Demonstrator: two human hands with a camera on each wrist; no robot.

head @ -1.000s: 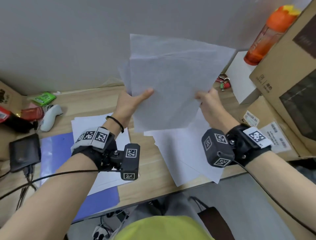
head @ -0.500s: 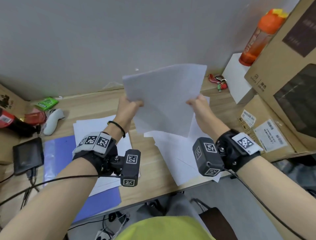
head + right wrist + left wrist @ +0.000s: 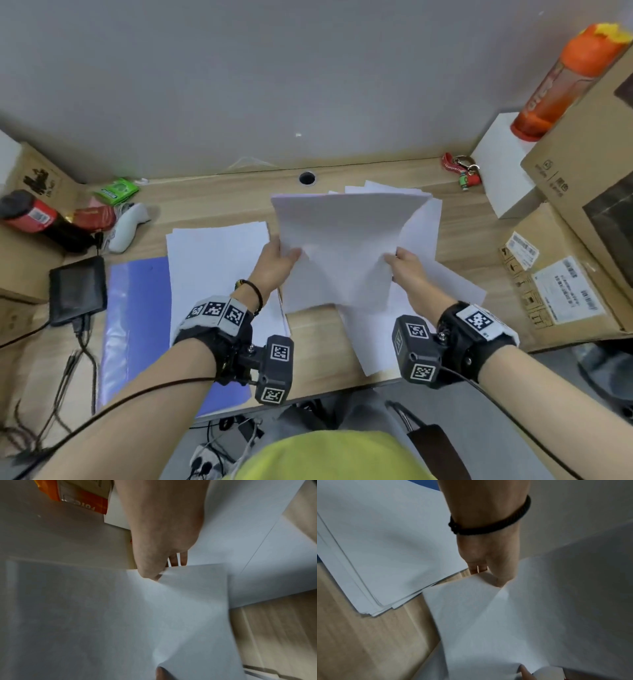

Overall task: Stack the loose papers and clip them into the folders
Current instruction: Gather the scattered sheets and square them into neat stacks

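Between both hands hangs a bundle of white papers (image 3: 342, 246), tilted, its lower edge near the desk. My left hand (image 3: 277, 260) pinches the bundle's left edge, thumb on top (image 3: 494, 580). Its right edge is pinched by my right hand (image 3: 407, 267), as the right wrist view (image 3: 154, 573) shows. More loose papers (image 3: 445, 284) lie under and to the right of the bundle. A second pile of papers (image 3: 215, 260) lies on an open blue folder (image 3: 137, 308) at the left, also in the left wrist view (image 3: 385, 547).
Cardboard boxes (image 3: 565, 274) crowd the right side, with an orange bottle (image 3: 565, 75) on a white box (image 3: 503, 171). A small black screen (image 3: 77, 291) with cables, a white controller (image 3: 126, 226) and a red can (image 3: 30, 212) sit at the left. Keys (image 3: 462, 169) lie by the wall.
Both hands have brought the paper bundle down from in front of the wall to just above the desk. The grip on both side edges has stayed.
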